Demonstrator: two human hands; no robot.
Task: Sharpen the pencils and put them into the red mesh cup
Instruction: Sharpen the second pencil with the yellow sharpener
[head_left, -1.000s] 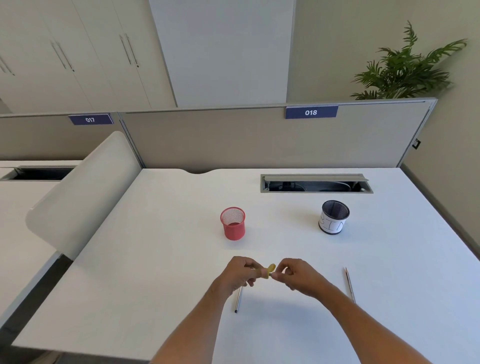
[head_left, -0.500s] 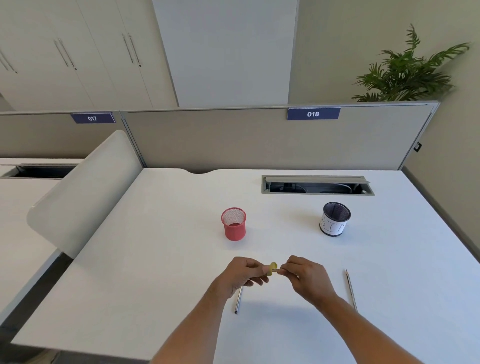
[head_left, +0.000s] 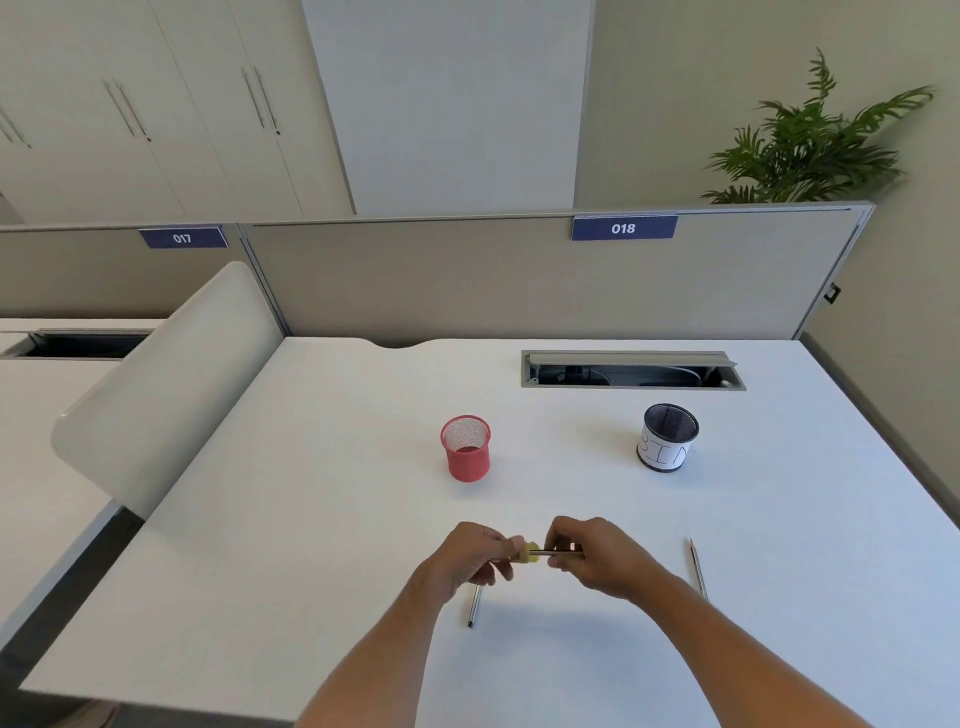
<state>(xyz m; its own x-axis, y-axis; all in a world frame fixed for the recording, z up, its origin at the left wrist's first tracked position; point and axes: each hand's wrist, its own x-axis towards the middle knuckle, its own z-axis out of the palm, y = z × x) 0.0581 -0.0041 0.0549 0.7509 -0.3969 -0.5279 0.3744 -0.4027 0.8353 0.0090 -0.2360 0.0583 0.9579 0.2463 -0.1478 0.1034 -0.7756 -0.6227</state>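
Since a moment ago the pencil (head_left: 558, 553) shows longer; right hand (head_left: 597, 558) pinches it, left hand (head_left: 467, 558) grips the yellow sharpener (head_left: 530, 552). Light, stiff, brittle tip: hold mid-shaft.

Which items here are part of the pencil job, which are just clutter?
In play:
- left hand gripping yellow sharpener
- right hand holding pencil in it
- two loose pencils on the desk
- red mesh cup

Lying about:
- dark cup with white label
- cable tray
- plant
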